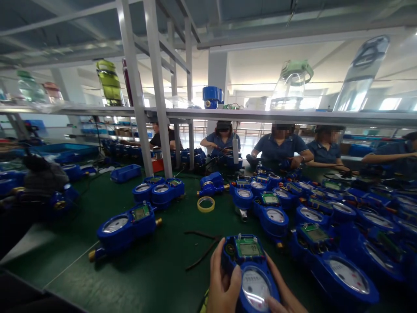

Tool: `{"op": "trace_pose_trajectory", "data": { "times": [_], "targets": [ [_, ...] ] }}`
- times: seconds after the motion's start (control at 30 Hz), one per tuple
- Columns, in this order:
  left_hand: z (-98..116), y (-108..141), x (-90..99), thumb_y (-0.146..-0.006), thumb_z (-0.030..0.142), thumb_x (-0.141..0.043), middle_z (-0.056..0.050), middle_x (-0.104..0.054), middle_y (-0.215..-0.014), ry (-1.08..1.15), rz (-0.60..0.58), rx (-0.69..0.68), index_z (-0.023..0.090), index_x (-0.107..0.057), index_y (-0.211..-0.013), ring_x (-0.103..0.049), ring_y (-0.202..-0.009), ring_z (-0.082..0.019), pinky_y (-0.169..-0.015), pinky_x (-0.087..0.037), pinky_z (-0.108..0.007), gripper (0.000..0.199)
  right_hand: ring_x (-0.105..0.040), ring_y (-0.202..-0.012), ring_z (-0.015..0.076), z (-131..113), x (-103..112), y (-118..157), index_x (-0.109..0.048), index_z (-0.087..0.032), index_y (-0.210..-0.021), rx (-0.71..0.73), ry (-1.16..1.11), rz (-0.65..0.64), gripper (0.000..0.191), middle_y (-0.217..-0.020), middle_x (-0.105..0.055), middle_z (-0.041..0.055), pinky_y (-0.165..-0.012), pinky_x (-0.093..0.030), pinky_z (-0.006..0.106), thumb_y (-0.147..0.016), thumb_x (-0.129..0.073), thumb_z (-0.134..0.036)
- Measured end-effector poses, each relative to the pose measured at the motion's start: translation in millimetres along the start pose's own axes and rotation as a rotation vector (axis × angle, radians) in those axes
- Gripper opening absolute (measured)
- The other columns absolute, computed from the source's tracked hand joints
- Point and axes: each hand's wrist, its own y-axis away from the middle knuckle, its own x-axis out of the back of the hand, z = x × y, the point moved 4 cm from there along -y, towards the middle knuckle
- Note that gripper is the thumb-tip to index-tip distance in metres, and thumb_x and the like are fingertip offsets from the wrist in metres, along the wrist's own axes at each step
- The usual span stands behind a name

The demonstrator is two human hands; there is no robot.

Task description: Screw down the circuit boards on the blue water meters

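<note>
Between my two hands is a blue water meter (257, 282) with a round white dial and a green circuit board carrying a small display. My left hand (223, 282) wraps its left side, the thumb lying along the casing. On the right side, my right hand (285, 293) grips it, with a thumb over the lower edge of the dial. Just beyond the left hand lie dark-handled pliers (203, 250), their handles spread. Another blue water meter (127, 228) with brass ends rests on the green table to the left.
Many similar meters (347, 274) crowd the right side. A roll of yellow tape (206, 204) lies mid-table, near a blue tray (125, 172). Metal shelf posts (156, 87) rise ahead, under a shelf (247, 114) with bottles. Several people (282, 148) sit opposite.
</note>
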Motion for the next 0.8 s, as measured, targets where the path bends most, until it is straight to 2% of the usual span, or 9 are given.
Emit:
{"op": "trace_pose_trajectory", "data": {
  "times": [0.03, 0.17, 0.3, 0.4, 0.47, 0.53, 0.63, 0.7, 0.8],
  "targets": [
    [1, -3, 1.6, -0.075, 0.054, -0.062, -0.013, -0.047, -0.143, -0.014, 0.017, -0.027, 0.024, -0.033, -0.144, -0.047, -0.131, -0.03, -0.104, -0.045, -0.034, 0.08, -0.022, -0.14, 0.0359, 0, 3, -9, -0.026, -0.02, -0.149, -0.018, -0.052, -0.028, 0.1, -0.151, -0.032, 0.0118, -0.114, -0.028, 0.046, -0.072, -0.06, -0.074],
    [7, -15, 4.9, -0.08, 0.05, -0.057, -0.013, -0.048, -0.142, -0.084, 0.037, -0.107, 0.023, -0.035, -0.142, -0.045, -0.132, -0.029, -0.105, -0.045, -0.037, 0.071, -0.048, -0.127, 0.0308, -4, 9, -48, -0.04, -0.025, -0.141, -0.149, -0.394, -0.054, 0.069, -0.137, -0.052, 0.0122, -0.105, -0.039, 0.046, -0.087, -0.052, -0.065],
    [19, -8, 10.4, -0.085, 0.047, -0.054, -0.011, -0.041, -0.147, -0.225, -0.032, -0.109, 0.025, -0.036, -0.142, -0.044, -0.132, -0.028, -0.107, -0.042, -0.041, 0.064, -0.065, -0.1, 0.0266, -10, -5, -80, -0.063, -0.016, -0.108, -0.173, -0.739, -0.078, 0.043, -0.103, -0.07, 0.01, -0.097, -0.044, 0.04, -0.087, -0.063, -0.053],
    [27, -6, 15.3, -0.087, 0.046, -0.053, -0.007, -0.039, -0.149, -0.312, -0.048, -0.112, 0.029, -0.035, -0.142, -0.045, -0.132, -0.026, -0.111, -0.036, -0.043, 0.06, -0.066, -0.086, 0.0221, 10, -5, -99, -0.064, -0.016, -0.101, -0.238, -0.855, 0.006, 0.04, -0.089, -0.07, 0.0065, -0.086, -0.05, 0.036, -0.091, -0.055, -0.054],
    [28, -9, 16.4, -0.086, 0.046, -0.056, -0.006, -0.041, -0.148, -0.364, -0.045, -0.102, 0.029, -0.036, -0.142, -0.046, -0.13, -0.027, -0.109, -0.04, -0.042, 0.062, -0.065, -0.081, 0.0186, 28, 0, -106, -0.063, -0.017, -0.101, -0.27, -0.924, 0.029, 0.036, -0.088, -0.069, 0.005, -0.079, -0.052, 0.032, -0.096, -0.045, -0.048],
    [29, -11, 16.6, -0.085, 0.047, -0.057, -0.006, -0.041, -0.148, -0.427, -0.019, -0.094, 0.029, -0.04, -0.14, -0.037, -0.136, -0.029, -0.111, -0.038, -0.044, 0.06, -0.064, -0.081, 0.0181, 38, 4, -109, -0.063, -0.017, -0.103, -0.276, -0.981, 0.014, 0.035, -0.09, -0.067, 0.0048, -0.074, -0.052, 0.032, -0.099, -0.039, -0.043],
    [31, -8, 16.2, -0.084, 0.048, -0.058, -0.003, -0.039, -0.149, -0.456, 0.013, -0.094, 0.031, -0.043, -0.138, -0.027, -0.141, -0.03, -0.116, -0.027, -0.047, 0.059, -0.062, -0.086, 0.0183, 39, 8, -108, -0.063, -0.018, -0.102, -0.248, -1.053, -0.009, 0.037, -0.094, -0.066, 0.0044, -0.073, -0.053, 0.031, -0.1, -0.035, -0.042],
    [30, -6, 17.4, -0.084, 0.048, -0.059, -0.002, -0.043, -0.147, -0.443, 0.023, -0.089, 0.034, -0.043, -0.138, -0.033, -0.139, -0.029, -0.118, -0.023, -0.048, 0.058, -0.061, -0.086, 0.0177, 36, 10, -107, -0.062, -0.018, -0.102, -0.237, -1.085, -0.029, 0.037, -0.095, -0.065, 0.0038, -0.072, -0.053, 0.031, -0.1, -0.035, -0.043],
    [26, -6, 22.3, -0.084, 0.049, -0.057, -0.004, -0.047, -0.142, -0.483, 0.028, -0.092, 0.036, -0.041, -0.138, -0.05, -0.125, -0.03, -0.113, -0.032, -0.052, 0.059, -0.06, -0.084, 0.0176, 36, 11, -106, -0.062, -0.018, -0.102, -0.24, -1.109, -0.048, 0.035, -0.095, -0.063, 0.0033, -0.07, -0.052, 0.032, -0.1, -0.036, -0.043]
  ]
}}
